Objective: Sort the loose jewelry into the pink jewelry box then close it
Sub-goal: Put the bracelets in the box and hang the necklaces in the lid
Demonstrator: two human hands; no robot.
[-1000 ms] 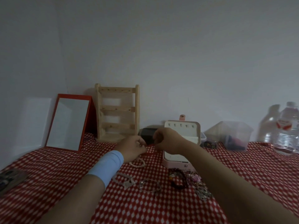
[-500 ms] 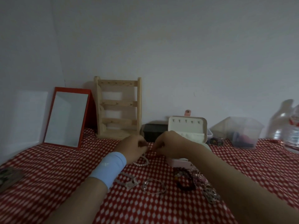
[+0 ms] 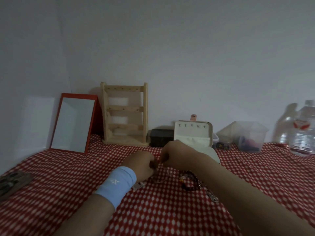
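Observation:
The pink jewelry box [image 3: 193, 132] stands open at the back, its cream lid upright with a pink tab on top. My left hand [image 3: 141, 163], with a blue wristband, and my right hand [image 3: 177, 155] meet just above the tablecloth in front of the box. Both have curled fingers pinching a small piece of jewelry between them, too dark to identify. Loose jewelry lies near my right forearm: a dark bead bracelet [image 3: 189, 184] and a silver chain [image 3: 212, 196]. A silver piece [image 3: 139, 185] peeks out beside my left wrist.
On the red checked tablecloth, against the wall, stand a red-framed mirror [image 3: 73, 123], a wooden jewelry rack [image 3: 125, 114], a black box [image 3: 161, 137], a clear plastic container [image 3: 245, 137] and water bottles [image 3: 305, 130]. A dark flat object [image 3: 12, 183] lies at the far left.
Both hands have come down from in front of the box toward the tablecloth, staying together. The pearl bracelet seen below my left hand is now hidden.

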